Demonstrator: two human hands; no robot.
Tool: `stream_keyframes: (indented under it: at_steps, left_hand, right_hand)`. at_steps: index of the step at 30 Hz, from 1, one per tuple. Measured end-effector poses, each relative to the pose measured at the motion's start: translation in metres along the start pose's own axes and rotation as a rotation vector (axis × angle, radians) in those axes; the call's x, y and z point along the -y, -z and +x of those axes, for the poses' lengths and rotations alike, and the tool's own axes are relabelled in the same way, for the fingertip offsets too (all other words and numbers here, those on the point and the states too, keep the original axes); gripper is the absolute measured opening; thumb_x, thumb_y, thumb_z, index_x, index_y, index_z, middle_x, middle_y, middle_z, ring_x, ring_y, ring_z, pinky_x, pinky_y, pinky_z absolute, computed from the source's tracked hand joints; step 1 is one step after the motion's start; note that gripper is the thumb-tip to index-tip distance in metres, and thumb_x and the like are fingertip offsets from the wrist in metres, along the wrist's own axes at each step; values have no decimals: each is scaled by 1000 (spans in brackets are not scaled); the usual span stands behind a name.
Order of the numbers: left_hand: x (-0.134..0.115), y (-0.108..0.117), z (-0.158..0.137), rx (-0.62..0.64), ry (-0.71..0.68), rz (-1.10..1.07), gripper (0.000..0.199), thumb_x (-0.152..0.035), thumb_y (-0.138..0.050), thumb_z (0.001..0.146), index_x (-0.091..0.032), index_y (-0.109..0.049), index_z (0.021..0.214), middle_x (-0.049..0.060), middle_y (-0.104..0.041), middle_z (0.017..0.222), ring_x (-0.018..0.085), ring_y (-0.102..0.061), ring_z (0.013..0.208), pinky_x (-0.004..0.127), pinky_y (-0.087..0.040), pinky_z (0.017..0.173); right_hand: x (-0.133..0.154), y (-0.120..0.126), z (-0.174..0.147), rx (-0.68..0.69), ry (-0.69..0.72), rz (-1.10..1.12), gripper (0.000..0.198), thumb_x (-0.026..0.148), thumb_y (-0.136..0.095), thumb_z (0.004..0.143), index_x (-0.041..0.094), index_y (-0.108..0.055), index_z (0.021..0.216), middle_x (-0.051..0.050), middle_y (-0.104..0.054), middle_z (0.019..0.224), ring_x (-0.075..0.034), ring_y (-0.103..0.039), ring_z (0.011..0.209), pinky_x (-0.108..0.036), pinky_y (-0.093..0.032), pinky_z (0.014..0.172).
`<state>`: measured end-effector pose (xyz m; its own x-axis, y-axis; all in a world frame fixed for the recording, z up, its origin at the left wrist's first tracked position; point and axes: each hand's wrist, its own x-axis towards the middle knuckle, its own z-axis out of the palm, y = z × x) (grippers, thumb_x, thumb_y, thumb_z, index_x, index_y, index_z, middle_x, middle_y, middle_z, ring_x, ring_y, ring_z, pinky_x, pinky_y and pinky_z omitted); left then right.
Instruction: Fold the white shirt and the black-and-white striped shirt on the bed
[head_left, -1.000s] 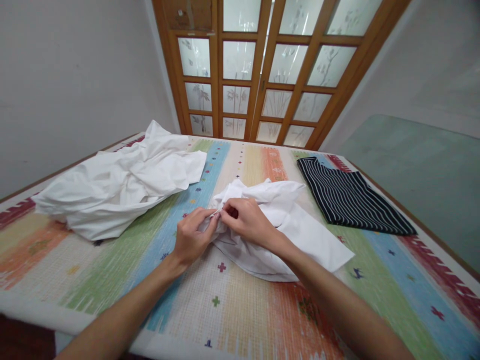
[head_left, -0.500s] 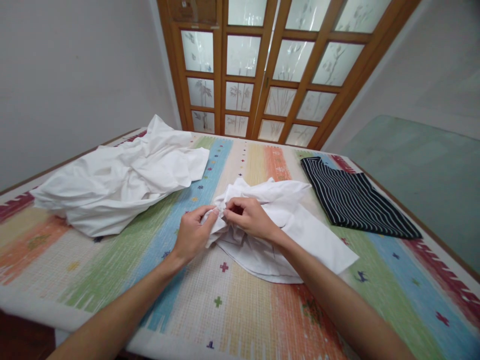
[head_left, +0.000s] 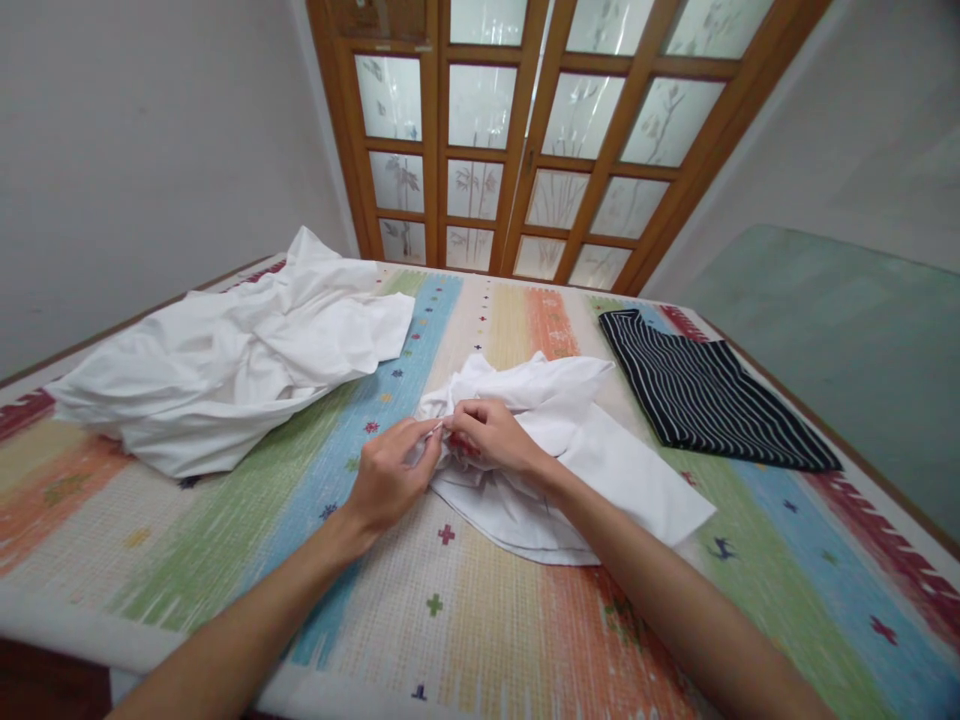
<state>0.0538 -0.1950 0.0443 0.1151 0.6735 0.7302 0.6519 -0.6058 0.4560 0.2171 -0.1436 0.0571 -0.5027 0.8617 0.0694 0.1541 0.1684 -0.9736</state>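
Observation:
A crumpled white garment (head_left: 592, 440), seemingly a shirt, lies on the table in front of me. My left hand (head_left: 394, 468) pinches a bit of its gathered cloth between thumb and index finger at the left end. Right beside it, my right hand (head_left: 491, 435) bends over the same spot, fingertips pressed together on the cloth and almost touching the left ones. A small red patch shows under the right palm. What exactly lies between the fingertips is too small to make out.
Another rumpled white garment (head_left: 240, 360) lies at the left. A folded black garment with white stripes (head_left: 712, 390) rests at the right. Beneath them is a colourful striped tablecloth (head_left: 390, 610). Wooden glass-paned doors (head_left: 480, 150) stand behind the table.
The fingers of both hands have shifted slightly on the gathered cloth, the left hand now lower on it. Red now shows under the right palm. The view has moved a little.

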Motion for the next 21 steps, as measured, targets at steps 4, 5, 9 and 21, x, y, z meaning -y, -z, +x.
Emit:
stream_keyframes:
  at_steps: [4, 5, 9, 21]
  left_hand:
    - [5, -1, 1, 2, -4, 44, 17, -23, -54, 90, -16, -69, 88, 5, -72, 79, 15, -67, 72, 26, -53, 72]
    - [5, -1, 1, 17, 24, 40, 18, -24, -54, 90, -16, -69, 86, 5, -72, 79, 16, -67, 72, 26, -52, 73]
    - [2, 0, 3, 140, 211, -44, 26, -30, -50, 92, -17, -71, 85, 3, -71, 74, 16, -64, 67, 27, -50, 70]
    - [-1, 14, 12, -16, 568, -314, 28, -38, -55, 87, -15, -69, 81, -3, -61, 65, 11, -51, 58, 20, -39, 52]
  right_hand:
    - [1, 1, -1, -24, 54, -24, 22, 30, -55, 79, 18, -51, 61, 4, -51, 52, -8, -44, 48, -21, -36, 49]
    - [2, 1, -1, -29, 71, -33, 21, 30, -56, 78, 18, -52, 61, 4, -52, 52, -8, -45, 48, -21, -36, 50]
    - [3, 1, -2, -52, 125, -49, 20, 28, -58, 76, 18, -51, 61, 4, -51, 52, -8, -44, 49, -21, -34, 50]
    - [-14, -2, 1, -129, 103, 13, 19, 29, -54, 79, 19, -49, 64, 4, -53, 51, -9, -46, 44, -21, -36, 47]
